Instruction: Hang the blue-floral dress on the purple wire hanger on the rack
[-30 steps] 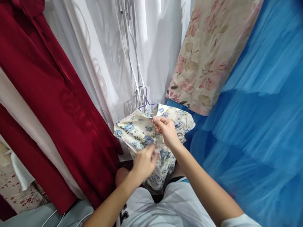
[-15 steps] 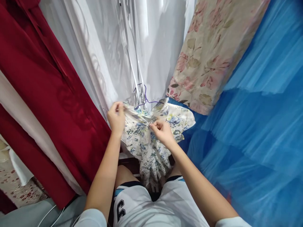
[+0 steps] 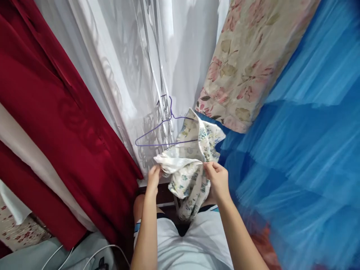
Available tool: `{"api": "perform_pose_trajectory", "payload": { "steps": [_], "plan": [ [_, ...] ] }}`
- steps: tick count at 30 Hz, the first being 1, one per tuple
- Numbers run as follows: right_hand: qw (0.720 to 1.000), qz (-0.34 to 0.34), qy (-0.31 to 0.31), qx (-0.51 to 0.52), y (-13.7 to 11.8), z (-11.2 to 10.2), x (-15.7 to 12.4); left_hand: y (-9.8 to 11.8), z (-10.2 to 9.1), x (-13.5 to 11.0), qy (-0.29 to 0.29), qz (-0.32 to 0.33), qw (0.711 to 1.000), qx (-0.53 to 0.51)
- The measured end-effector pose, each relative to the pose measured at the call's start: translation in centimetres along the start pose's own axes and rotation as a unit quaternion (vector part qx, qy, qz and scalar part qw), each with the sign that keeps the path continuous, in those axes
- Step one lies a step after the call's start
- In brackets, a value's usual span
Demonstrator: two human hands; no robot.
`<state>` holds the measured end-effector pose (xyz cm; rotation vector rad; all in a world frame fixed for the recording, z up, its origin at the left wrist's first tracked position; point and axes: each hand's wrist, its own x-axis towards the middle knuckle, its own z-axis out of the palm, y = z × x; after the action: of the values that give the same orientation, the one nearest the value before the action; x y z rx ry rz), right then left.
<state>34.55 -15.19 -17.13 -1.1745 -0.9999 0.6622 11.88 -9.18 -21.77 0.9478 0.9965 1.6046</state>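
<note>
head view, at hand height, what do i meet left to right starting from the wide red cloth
Wide red cloth, left hand, floral garment, right hand, layered blue fabric.

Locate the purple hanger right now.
In the head view, the purple hanger is near the centre, in front of white fabric, its right side inside the blue-flowered garment.

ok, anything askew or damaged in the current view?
The shirt looks lopsided: its right side covers the hanger's right end, while the left end pokes out bare. The other side sags below, by the left hand. No damage or spill visible.
</note>
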Motion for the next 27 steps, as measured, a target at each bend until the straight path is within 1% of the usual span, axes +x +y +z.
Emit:
{"api": "perform_pose_trajectory", "payload": {
  "steps": [1, 3, 5, 7, 9, 11, 13, 15, 16, 17, 18, 20, 21, 23, 24, 25, 26, 27],
  "plan": [
    [1.0, 0.004, 0.015, -0.016, 0.8, -1.3, 0.3, -0.4, 0.5, -1.2, -0.026, -0.018, 0.999, -0.008],
    [0.998, 0.016, 0.017, -0.054, 2.1, -3.6, 0.9, -0.3, 1.3, -2.9, -0.064, -0.036, 0.997, -0.028],
    [0.995, 0.029, -0.004, -0.095, 3.0, -5.0, 1.4, 1.0, 1.9, -3.8, -0.08, -0.029, 0.995, -0.05],
    [0.989, 0.046, -0.055, -0.132, 3.7, -5.4, 1.5, 2.9, 2.5, -4.4, -0.097, -0.002, 0.992, -0.074],
    [0.979, 0.062, -0.118, -0.154, 3.8, -4.9, 1.2, 4.7, 3.3, -5.2, -0.125, 0.027, 0.988, -0.083],
    [0.969, 0.056, -0.178, -0.164, 3.2, -3.9, 0.6, 5.9, 4.2, -6.3, -0.16, 0.034, 0.984, -0.07],
    [0.952, 0.021, -0.264, -0.155, 1.8, -2.8, -0.2, 6.4, 5.3, -7.5, -0.195, 0.024, 0.979, -0.046],
    [0.92, -0.003, -0.375, -0.119, 0.0, -1.8, -1.0, 6.5, 6.2, -8.6, -0.232, 0.036, 0.972, -0.019],
    [0.905, -0.003, -0.414, -0.093, -0.9, -1.3, -1.4, 6.5, 6.5, -9.0, -0.253, 0.052, 0.966, -0.001],
    [0.9, 0.003, -0.431, -0.065, -1.5, -1.0, -1.8, 6.5, 6.6, -9.3, -0.271, 0.07, 0.96, 0.02],
    [0.902, 0.013, -0.429, -0.04, -2.0, -0.8, -2.1, 6.6, 6.7, -9.4, -0.284, 0.089, 0.954, 0.041],
    [0.919, 0.044, -0.393, 0.005, -2.5, -0.6, -2.7, 6.6, 6.6, -9.4, -0.293, 0.112, 0.946, 0.077],
    [0.923, 0.072, -0.378, 0.025, -2.5, -0.7, -2.9, 6.6, 6.6, -9.2, -0.291, 0.118, 0.945, 0.088],
    [0.916, 0.134, -0.374, 0.051, -2.4, -1.4, -3.1, 6.5, 6.8, -8.4, -0.288, 0.126, 0.944, 0.098],
    [0.911, 0.152, -0.381, 0.05, -2.4, -1.9, -3.2, 6.3, 7.1, -7.8, -0.293, 0.131, 0.942, 0.098],
    [0.907, 0.155, -0.39, 0.035, -2.5, -2.4, -3.3, 6.1, 7.5, -7.2, -0.304, 0.136, 0.938, 0.093],
    [0.905, 0.146, -0.4, 0.008, -2.7, -3.1, -3.3, 5.8, 8.1, -6.6, -0.324, 0.134, 0.933, 0.086],
    [0.902, 0.129, -0.411, -0.028, -3.0, -3.8, -3.3, 5.5, 8.6, -6.1, -0.356, 0.116, 0.924, 0.079]
  ]
}}
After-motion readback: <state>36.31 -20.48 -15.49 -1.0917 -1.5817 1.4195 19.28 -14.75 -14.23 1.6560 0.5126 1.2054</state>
